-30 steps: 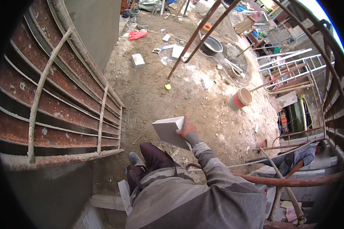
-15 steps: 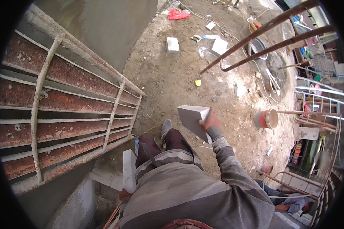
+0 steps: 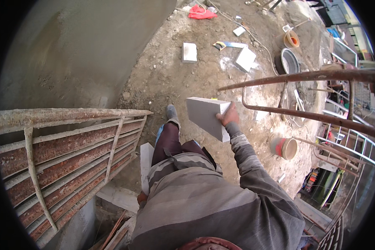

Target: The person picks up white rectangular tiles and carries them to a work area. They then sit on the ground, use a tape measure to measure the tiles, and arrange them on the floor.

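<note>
Out in front on the right, my right hand [image 3: 229,115] grips a light grey lightweight concrete block [image 3: 205,116] by its right end, fingers over the top edge. The block is held tilted above the dirt floor. Low at my left side, my left hand [image 3: 142,197] is mostly hidden by my body, closed at the lower end of a second, pale block [image 3: 146,163] that stands upright along my thigh. One grey boot [image 3: 172,113] shows ahead of me.
Rusty scaffold planking [image 3: 71,158] borders my left side, with a grey plastered wall [image 3: 83,54] beyond. A rusty tube frame [image 3: 296,78] juts in from the right. Ahead lie a loose block [image 3: 189,53], another block [image 3: 246,59] and a handsaw [image 3: 230,44]. A bucket [image 3: 284,148] stands right.
My view has turned and moved forward, so the planking and tube frame sit at new angles. Both blocks are still in my hands. My boot has stepped ahead.
</note>
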Demonstrator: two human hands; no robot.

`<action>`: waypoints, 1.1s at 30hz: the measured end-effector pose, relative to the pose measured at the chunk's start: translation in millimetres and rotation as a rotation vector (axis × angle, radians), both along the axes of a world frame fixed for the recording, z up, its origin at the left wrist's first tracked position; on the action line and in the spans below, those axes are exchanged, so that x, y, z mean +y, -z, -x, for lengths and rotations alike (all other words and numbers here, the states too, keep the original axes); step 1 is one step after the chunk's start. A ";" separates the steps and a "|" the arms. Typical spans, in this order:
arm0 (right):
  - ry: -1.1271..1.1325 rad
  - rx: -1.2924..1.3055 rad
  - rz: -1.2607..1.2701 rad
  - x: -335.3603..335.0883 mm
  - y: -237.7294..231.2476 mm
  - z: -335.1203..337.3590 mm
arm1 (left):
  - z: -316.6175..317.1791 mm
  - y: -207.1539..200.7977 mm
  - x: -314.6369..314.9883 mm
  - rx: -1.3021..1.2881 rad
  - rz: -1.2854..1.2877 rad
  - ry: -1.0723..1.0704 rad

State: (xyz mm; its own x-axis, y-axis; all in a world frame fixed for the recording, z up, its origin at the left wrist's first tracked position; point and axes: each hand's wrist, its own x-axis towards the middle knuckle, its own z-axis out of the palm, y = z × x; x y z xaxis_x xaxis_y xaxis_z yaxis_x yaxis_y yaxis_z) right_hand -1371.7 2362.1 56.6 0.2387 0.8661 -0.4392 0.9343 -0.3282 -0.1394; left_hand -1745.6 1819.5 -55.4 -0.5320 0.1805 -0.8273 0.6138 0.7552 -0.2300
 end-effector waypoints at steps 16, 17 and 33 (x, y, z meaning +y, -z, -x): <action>0.126 -0.082 -0.063 286.4 48.7 -49.0 | -60.7 -23.2 337.6 0.080 -0.046 -0.132; 0.123 -0.078 -0.072 303.4 65.0 -59.7 | -63.7 -17.3 355.6 0.085 -0.082 -0.190; 0.085 -0.156 0.080 451.0 167.4 -115.1 | -52.6 100.7 816.9 -0.058 -0.101 0.135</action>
